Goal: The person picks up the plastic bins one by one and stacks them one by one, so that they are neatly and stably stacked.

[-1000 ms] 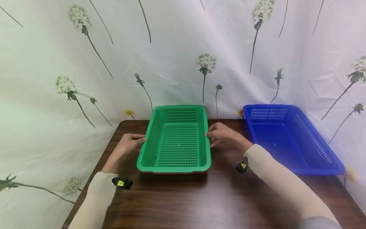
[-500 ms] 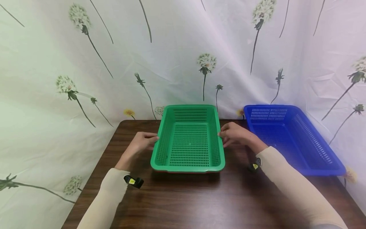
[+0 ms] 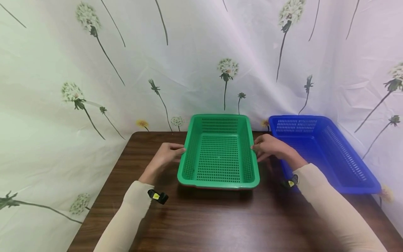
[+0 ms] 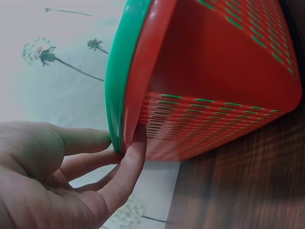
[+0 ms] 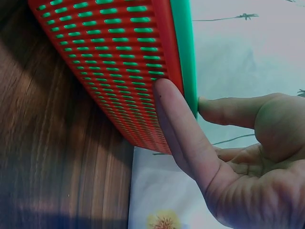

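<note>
Well to the left of the blue basket, the left hand pinched a doubled rim, thumb on green, finger against red. Next, nearer the blue basket's left side, came the green basket, nested inside a red basket, over the dark wood-grained surface. Just left of the blue basket, the right hand pinched the opposite rim, its sleeve crossing the blue basket's near corner.
</note>
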`<state>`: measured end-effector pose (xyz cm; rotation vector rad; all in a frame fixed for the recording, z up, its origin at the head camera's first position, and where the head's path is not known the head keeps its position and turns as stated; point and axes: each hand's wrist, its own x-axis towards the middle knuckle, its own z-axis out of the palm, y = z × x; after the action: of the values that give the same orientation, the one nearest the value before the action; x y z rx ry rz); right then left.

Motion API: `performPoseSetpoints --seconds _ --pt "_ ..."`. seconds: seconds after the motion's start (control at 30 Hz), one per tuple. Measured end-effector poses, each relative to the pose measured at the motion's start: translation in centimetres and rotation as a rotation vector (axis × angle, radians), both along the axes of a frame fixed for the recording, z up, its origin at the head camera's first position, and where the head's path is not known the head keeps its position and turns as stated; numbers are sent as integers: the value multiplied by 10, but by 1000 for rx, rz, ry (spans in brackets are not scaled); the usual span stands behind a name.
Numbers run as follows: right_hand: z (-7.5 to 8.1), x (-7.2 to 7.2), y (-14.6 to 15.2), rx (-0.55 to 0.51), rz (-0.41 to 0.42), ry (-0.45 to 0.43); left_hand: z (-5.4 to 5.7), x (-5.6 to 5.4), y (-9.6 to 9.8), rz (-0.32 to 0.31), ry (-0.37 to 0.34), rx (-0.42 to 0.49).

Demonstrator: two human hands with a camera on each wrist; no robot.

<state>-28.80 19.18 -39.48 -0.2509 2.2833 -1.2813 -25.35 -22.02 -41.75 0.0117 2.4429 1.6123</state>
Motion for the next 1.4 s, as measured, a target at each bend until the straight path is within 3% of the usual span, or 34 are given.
performPoseSetpoints --seconds 0.57,0.77,0.9,1.07,1.23,1.4 --pt "2 0 11 27 9 13 -5 -5 8 -17 -3 53" --pt "4 -2 14 51 26 26 -4 -7 9 -26 -22 19" --pt "14 -4 22 100 20 80 10 -7 12 0 26 -123" --pt "35 -9 44 163 10 181 39 -8 24 -8 163 -258" --pt "53 -10 67 198 -22 231 70 -3 62 -90 242 -220" --pt "63 -9 85 231 -60 274 86 -1 104 -153 244 -66"
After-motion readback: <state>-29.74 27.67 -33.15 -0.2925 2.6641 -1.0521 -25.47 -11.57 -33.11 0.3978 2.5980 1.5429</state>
